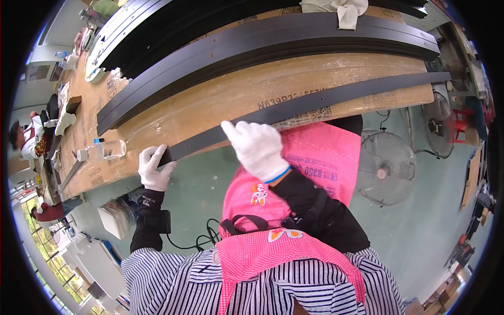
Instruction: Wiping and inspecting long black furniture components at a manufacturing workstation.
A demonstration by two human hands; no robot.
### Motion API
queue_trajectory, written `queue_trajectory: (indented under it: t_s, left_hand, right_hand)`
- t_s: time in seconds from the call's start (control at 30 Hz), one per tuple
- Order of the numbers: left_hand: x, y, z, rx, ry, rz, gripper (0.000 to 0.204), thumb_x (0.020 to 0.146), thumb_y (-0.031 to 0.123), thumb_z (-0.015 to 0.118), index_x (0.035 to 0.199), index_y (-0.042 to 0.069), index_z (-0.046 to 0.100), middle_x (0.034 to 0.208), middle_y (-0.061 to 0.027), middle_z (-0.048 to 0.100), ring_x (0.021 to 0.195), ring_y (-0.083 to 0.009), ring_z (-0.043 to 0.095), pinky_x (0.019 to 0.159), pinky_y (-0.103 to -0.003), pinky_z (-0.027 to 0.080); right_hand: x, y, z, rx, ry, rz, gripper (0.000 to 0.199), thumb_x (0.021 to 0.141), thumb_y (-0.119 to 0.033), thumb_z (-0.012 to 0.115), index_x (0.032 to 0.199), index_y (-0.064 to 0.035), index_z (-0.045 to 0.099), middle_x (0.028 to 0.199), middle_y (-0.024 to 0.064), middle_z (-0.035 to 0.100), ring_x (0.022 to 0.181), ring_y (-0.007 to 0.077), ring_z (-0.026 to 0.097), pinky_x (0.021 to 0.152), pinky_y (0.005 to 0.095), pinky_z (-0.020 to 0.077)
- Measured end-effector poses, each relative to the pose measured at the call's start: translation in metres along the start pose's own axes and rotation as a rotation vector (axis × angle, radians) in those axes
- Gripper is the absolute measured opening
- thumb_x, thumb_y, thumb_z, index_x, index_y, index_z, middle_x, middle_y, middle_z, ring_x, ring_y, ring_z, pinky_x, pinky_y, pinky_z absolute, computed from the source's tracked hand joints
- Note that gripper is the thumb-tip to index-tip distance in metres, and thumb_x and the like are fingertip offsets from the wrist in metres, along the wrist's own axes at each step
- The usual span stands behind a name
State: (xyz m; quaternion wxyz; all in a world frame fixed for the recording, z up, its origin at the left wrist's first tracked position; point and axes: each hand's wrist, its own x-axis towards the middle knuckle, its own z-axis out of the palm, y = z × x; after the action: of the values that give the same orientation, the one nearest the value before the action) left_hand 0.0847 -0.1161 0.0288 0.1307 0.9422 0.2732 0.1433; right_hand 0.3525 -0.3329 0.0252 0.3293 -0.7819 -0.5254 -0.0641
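The left hand (153, 169) has its grip pinching the end of a long black strip (310, 105); the right hand (257, 147) presses it flat further along, fingers spread, on the cardboard-covered worktop (220, 100). A clear plastic bottle (102, 150) lies just left of the grip.

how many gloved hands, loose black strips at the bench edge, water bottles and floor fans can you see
White-gloved hands: 2, the left hand at the end of the black strip and the right hand on it
Black strip at the bench edge: 1
Clear water bottle: 1
Floor fans: 2, near fan, far fan
Total: 6
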Motion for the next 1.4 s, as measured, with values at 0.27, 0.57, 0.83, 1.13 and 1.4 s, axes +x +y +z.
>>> queue_trajectory:
  t_s: [0.27,0.57,0.83,1.13,1.4]
  left_hand:
    - [0.047,0.064,0.028,-0.08,0.035,0.09,0.055,0.063,0.019,0.095,0.115,0.011,0.079,0.105,-0.0095,0.069,0.1,-0.0323,0.066,0.088,-0.044,0.056]
    - [0.072,0.086,0.032,-0.074,-0.03,0.1,0.056,0.063,0.021,0.094,0.116,0.009,0.078,0.103,-0.0097,0.069,0.101,-0.0318,0.066,0.089,-0.044,0.056]
    - [0.069,0.035,0.023,-0.155,-0.043,0.241,0.062,0.06,0.027,0.095,0.118,0.014,0.078,0.108,-0.0082,0.069,0.104,-0.0321,0.065,0.092,-0.044,0.055]
    - [0.076,0.02,0.027,-0.206,0.007,0.277,0.054,0.064,0.032,0.096,0.113,0.016,0.081,0.106,-0.0064,0.07,0.102,-0.0311,0.067,0.091,-0.045,0.056]
    - [0.062,0.016,0.031,-0.32,0.056,0.314,0.055,0.068,0.038,0.096,0.115,0.016,0.078,0.103,-0.0042,0.069,0.097,-0.0296,0.067,0.088,-0.045,0.053]
  right_hand:
    - [-0.021,0.207,-0.115,-0.005,0.377,0.829,0.039,0.104,-0.038,0.071,0.124,-0.006,0.079,0.125,0.0158,0.078,0.117,0.0269,0.076,0.102,0.0348,0.0555]
    - [-0.004,0.003,0.008,0.065,-0.048,0.216,0.016,0.096,-0.022,0.075,0.112,-0.0217,0.078,0.077,0.0038,0.065,0.067,0.0264,0.069,0.06,0.0399,0.0551]
    - [-0.015,0.137,-0.079,0.047,0.327,0.719,0.026,0.104,-0.026,0.072,0.119,-0.0049,0.08,0.118,0.0149,0.08,0.108,0.0266,0.077,0.095,0.0344,0.0584]
    - [0.02,-0.056,0.057,0.078,-0.054,-0.028,0.026,0.097,-0.024,0.064,0.122,-0.0161,0.068,0.073,0.0027,0.058,0.06,0.0251,0.064,0.055,0.0425,0.0522]
    - [0.002,-0.007,0.02,0.119,0.066,0.288,0.027,0.097,-0.009,0.075,0.123,-0.0069,0.078,0.095,0.0123,0.077,0.081,0.03,0.074,0.073,0.0399,0.0601]
